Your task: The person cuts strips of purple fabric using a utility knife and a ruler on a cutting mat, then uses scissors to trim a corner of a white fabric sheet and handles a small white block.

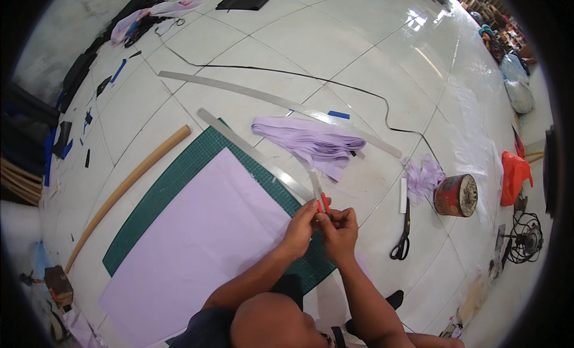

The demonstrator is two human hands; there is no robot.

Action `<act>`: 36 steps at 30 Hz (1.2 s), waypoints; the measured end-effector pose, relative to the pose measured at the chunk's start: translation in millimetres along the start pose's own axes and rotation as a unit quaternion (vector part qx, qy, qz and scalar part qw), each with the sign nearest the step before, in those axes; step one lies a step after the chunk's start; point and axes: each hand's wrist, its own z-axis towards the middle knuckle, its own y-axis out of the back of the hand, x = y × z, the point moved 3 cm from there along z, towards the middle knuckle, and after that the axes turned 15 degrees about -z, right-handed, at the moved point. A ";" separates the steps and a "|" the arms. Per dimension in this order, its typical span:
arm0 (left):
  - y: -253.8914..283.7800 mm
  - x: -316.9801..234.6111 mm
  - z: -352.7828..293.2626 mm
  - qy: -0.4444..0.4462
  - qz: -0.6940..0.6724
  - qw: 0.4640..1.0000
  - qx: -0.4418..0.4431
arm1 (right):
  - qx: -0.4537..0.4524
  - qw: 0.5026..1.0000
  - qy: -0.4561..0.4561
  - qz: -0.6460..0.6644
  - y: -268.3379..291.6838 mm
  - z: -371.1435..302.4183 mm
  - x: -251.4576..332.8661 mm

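Both my hands are together over the right edge of a green cutting mat (146, 195). Between the fingertips of my left hand (301, 227) and my right hand (339, 231) is a red cutter knife (325, 202), its pale, narrow end pointing away from me. The fingers of both hands are closed around its lower part and hide some of it. A lilac fabric sheet (197, 246) lies smooth over the mat, left of my hands. One steel ruler (251, 150) runs along the fabric's far right edge toward my fingers. Past it lies a folded bundle of lilac strips (317, 142).
A longer steel ruler (239, 90) and a thin black cord (269, 69) lie farther off. Black scissors (402, 243), a white bar (403, 196), lilac scraps (423, 174) and a rusty can (455, 196) are at right. A curved wooden stick (128, 183) lies left of the mat.
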 end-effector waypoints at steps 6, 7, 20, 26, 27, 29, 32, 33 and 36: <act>4.8 -11.0 1.2 -0.023 -0.008 0.999 -0.038 | 0.007 0.993 0.036 0.114 -12.4 -6.1 42.7; 3.7 -13.0 1.7 -0.031 0.003 0.998 -0.045 | 0.032 0.995 0.033 0.093 -11.4 -4.9 39.4; 69.9 -122.6 7.9 -0.391 0.498 0.746 -0.208 | -0.026 0.983 0.006 -0.184 19.6 28.7 10.5; 130.4 -182.6 -10.0 -0.232 0.777 0.492 -0.318 | 0.036 0.866 0.174 -0.468 40.4 35.3 -14.3; 134.0 -181.9 -7.5 -0.215 0.782 0.497 -0.309 | 0.049 0.858 0.184 -0.478 39.8 36.4 -13.5; 140.9 -183.4 -5.5 -0.202 0.785 0.504 -0.298 | 0.073 0.875 0.137 -0.459 38.0 41.7 -12.0; 151.1 -178.8 -3.0 -0.211 0.778 0.519 -0.286 | 0.112 0.886 0.107 -0.436 43.8 49.3 -15.1; 152.2 -178.5 -4.2 -0.216 0.777 0.519 -0.283 | 0.127 0.889 0.105 -0.426 43.2 51.5 -13.3; 152.4 -175.5 -6.2 -0.220 0.774 0.528 -0.271 | 0.109 0.889 0.074 -0.438 54.3 47.7 -4.3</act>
